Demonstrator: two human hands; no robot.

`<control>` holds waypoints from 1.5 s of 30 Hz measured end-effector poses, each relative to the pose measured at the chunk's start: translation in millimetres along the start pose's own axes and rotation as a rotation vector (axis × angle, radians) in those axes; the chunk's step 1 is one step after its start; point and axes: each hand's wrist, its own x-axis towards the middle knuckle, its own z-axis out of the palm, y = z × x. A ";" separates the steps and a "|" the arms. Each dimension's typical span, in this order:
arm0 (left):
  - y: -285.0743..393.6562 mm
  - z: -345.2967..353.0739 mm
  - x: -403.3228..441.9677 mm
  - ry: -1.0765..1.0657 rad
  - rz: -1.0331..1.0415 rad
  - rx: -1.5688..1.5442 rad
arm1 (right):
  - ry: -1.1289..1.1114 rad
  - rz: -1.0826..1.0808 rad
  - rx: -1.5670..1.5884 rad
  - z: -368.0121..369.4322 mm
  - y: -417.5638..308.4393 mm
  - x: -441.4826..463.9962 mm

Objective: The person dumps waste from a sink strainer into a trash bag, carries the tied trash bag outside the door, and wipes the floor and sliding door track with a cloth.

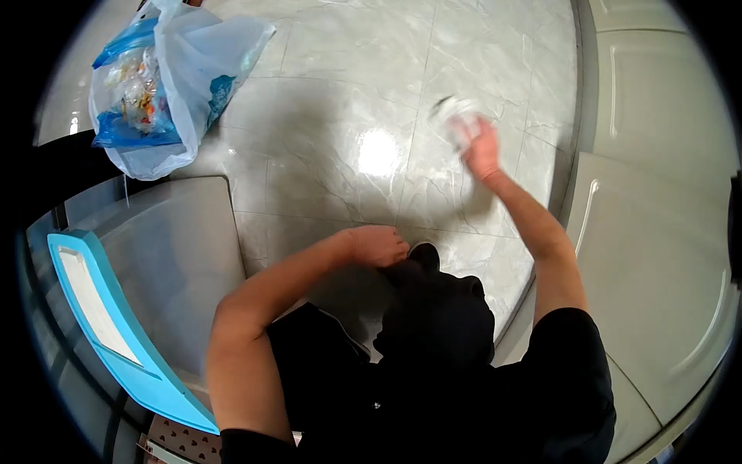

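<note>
My right hand [482,151] reaches out over the glossy tiled floor [348,54], its fingers closed on a white cloth [456,116] with a dark patch along its edge. Motion blurs both the cloth and the fingers, and the cloth seems to lie against the tiles. Closer to my body, my left hand [379,246] is curled into a loose fist beside my dark shoe [424,254], at about knee height. Nothing shows in that fist, though its underside is hidden.
A white plastic bag [178,85] with blue bags and mixed rubbish hangs at the upper left. Beneath it is a translucent bin or drawer [170,232] with a blue-rimmed front [116,340]. Cream cabinet doors [649,255] line the right side.
</note>
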 end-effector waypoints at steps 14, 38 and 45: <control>-50.9 -139.3 -51.9 1.027 -0.747 0.439 | -0.056 -0.546 0.417 44.3 -194.6 -70.9; -65.9 -126.2 -37.4 1.032 -0.652 0.391 | 0.436 0.757 -0.066 3.4 45.3 -15.2; -74.6 -139.2 -7.1 0.989 -0.587 0.422 | 0.175 -0.087 0.140 18.6 -118.3 -32.8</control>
